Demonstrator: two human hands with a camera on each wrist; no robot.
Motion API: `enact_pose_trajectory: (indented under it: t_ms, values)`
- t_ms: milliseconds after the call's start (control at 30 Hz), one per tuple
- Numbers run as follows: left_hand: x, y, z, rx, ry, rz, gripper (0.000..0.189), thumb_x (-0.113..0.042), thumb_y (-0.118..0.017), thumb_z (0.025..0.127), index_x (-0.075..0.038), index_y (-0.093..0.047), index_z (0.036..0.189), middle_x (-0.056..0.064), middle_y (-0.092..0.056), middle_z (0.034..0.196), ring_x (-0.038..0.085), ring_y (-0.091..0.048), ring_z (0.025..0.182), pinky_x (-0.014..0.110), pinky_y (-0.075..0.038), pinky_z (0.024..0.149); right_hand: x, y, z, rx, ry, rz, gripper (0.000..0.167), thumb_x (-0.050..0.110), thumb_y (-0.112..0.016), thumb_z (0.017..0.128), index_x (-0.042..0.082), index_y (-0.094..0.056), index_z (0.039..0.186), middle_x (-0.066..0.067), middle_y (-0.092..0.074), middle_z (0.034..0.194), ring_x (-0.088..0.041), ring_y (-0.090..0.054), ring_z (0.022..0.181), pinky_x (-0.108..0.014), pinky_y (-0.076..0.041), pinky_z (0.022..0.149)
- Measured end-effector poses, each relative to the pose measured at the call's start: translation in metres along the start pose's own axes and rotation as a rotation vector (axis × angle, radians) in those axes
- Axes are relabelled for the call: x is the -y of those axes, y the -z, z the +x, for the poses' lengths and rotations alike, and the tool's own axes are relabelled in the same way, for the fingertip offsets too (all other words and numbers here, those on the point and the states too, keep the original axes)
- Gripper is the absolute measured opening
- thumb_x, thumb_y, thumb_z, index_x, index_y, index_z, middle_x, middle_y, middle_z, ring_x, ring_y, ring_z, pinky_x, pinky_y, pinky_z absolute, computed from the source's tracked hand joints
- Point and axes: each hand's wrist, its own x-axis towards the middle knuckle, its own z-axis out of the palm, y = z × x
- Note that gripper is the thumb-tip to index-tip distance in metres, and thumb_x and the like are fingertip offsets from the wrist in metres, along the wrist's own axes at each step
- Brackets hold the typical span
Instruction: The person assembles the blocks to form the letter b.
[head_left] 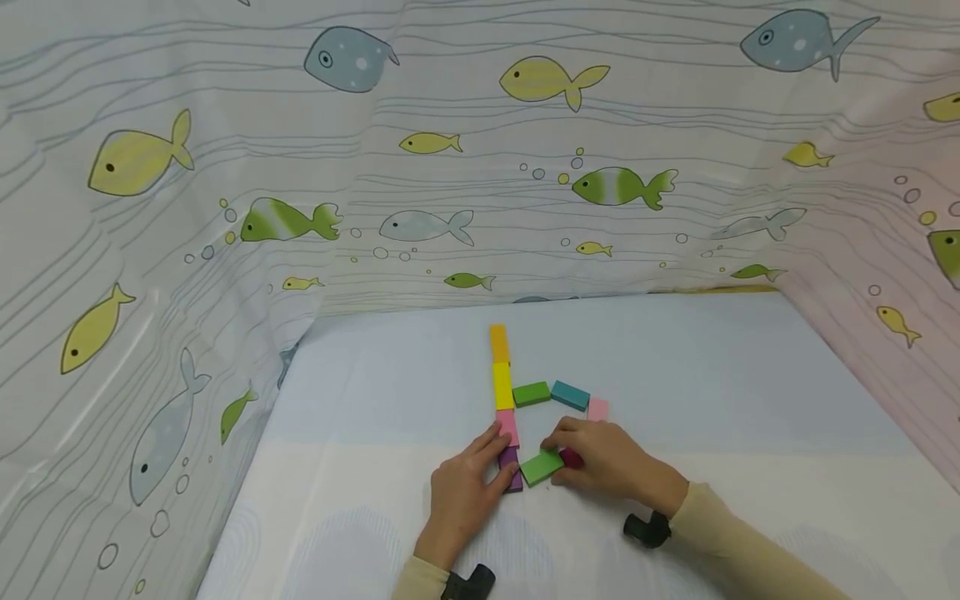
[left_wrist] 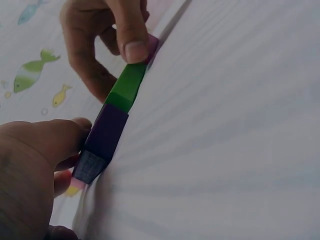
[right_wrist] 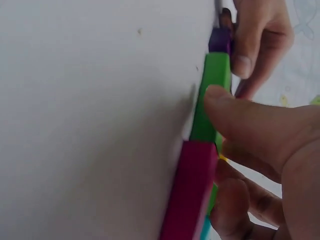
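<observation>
On the table, wooden blocks form a straight column with a loop at its right. My left hand (head_left: 465, 496) grips the purple block (left_wrist: 106, 129) at the column's near end, its fingers also over the pink block (head_left: 507, 423) above. My right hand (head_left: 603, 458) pinches the light green block (head_left: 542, 468) between thumb and fingers. That block lies slanted, one end right at the purple block. A dark magenta block (right_wrist: 189, 187) continues from its other end, partly hidden under my right hand in the head view.
The column continues away with a yellow block (head_left: 503, 386) and an orange block (head_left: 499, 343). A green block (head_left: 532, 394), a teal block (head_left: 571, 396) and a light pink block (head_left: 597, 409) curve round the loop's far side. A fish-patterned curtain (head_left: 525, 200) hangs behind the table.
</observation>
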Motion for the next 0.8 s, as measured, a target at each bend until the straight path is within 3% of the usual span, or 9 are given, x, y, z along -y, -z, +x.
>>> enact_pose_trajectory:
  t_ms: [133,367,433,600,800]
  values:
    - [-0.003,-0.001,-0.001,0.012,0.022,-0.012,0.048,-0.039,-0.086,0.089,-0.021,-0.076,0.133,-0.004,-0.07,0.143,0.024,-0.078,0.111,0.025,-0.056,0.067,-0.014,0.016,-0.007,-0.048,-0.043,0.001,0.046,0.04,-0.088,0.087,0.02,-0.076,0.127,0.005,-0.073,0.116,-0.008,-0.067,0.093,-0.031,-0.061,0.08]
    - [-0.004,-0.005,-0.001,0.021,0.036,-0.024,0.048,-0.038,-0.087,0.089,-0.022,-0.076,0.132,-0.005,-0.07,0.143,0.023,-0.077,0.114,0.02,-0.053,0.066,-0.065,0.061,-0.027,-0.166,-0.194,0.056,0.046,0.031,-0.087,0.089,0.012,-0.075,0.128,-0.006,-0.074,0.119,0.001,-0.053,0.064,-0.022,-0.048,0.058]
    - [-0.004,-0.004,-0.001,0.024,0.034,-0.017,0.048,-0.038,-0.087,0.088,-0.022,-0.077,0.132,-0.005,-0.07,0.143,0.023,-0.077,0.115,0.02,-0.054,0.066,-0.078,0.067,-0.035,-0.177,-0.234,0.069,0.045,0.03,-0.087,0.089,0.011,-0.075,0.128,-0.008,-0.075,0.119,0.001,-0.053,0.063,-0.022,-0.047,0.057]
    - [-0.003,-0.002,-0.001,0.016,0.035,-0.009,0.048,-0.039,-0.088,0.087,-0.023,-0.077,0.13,-0.005,-0.07,0.142,0.024,-0.077,0.114,0.02,-0.053,0.065,-0.096,0.064,-0.05,-0.139,-0.271,0.157,0.053,0.035,-0.087,0.089,0.009,-0.072,0.132,-0.01,-0.074,0.122,-0.001,-0.055,0.065,-0.023,-0.049,0.059]
    - [-0.003,-0.003,0.0,-0.003,0.031,-0.023,0.048,-0.038,-0.089,0.086,-0.023,-0.078,0.129,-0.005,-0.071,0.142,0.024,-0.077,0.112,0.017,-0.05,0.062,-0.102,0.044,-0.05,-0.079,-0.244,0.25,0.064,0.04,-0.087,0.088,0.007,-0.066,0.139,-0.011,-0.072,0.126,-0.001,-0.054,0.069,-0.022,-0.05,0.065]
